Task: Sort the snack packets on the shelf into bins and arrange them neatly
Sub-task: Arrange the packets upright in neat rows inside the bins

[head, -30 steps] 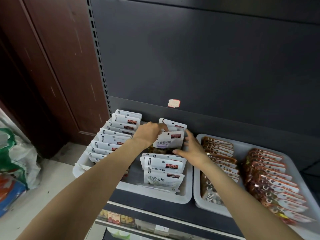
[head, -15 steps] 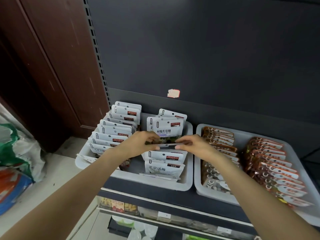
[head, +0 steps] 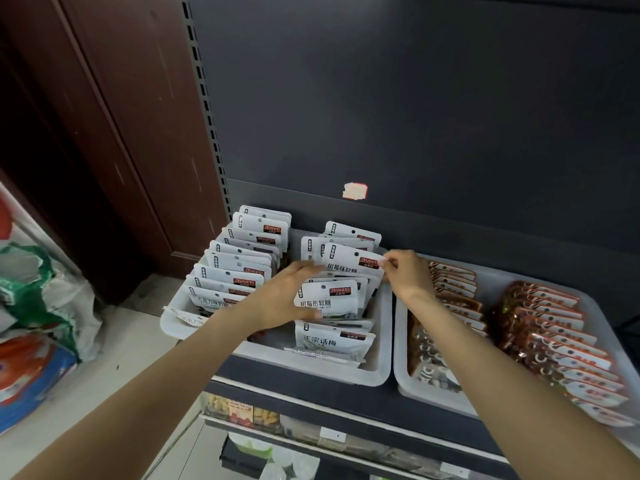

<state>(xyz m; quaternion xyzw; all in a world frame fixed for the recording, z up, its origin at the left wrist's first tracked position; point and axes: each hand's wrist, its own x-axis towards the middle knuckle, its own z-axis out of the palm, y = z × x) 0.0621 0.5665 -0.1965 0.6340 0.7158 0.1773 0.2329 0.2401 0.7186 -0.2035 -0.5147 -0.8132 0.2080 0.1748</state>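
A white bin (head: pixel 375 368) on the dark shelf holds two rows of white snack packets: a tidy left row (head: pixel 239 268) and a looser right row. My left hand (head: pixel 287 299) grips the left edge of a white packet (head: pixel 327 299) in the right row, thumb under its lower edge. My right hand (head: pixel 405 275) pinches the top right corner of another white packet (head: pixel 349 263) standing just behind it. More white packets (head: pixel 332 341) lie flatter at the front of that row.
A second white bin (head: pixel 401 375) to the right holds two rows of brown and orange packets (head: pixel 550 327). The dark back panel carries a small sticker (head: pixel 355 191). Bags (head: pixel 38 306) lie on the floor at left. A lower shelf (head: pixel 311 431) holds more goods.
Both hands held one packet low in the right row; now my right hand has risen to pinch a rear packet's corner, while my left grips a front packet. The camera moved closer.
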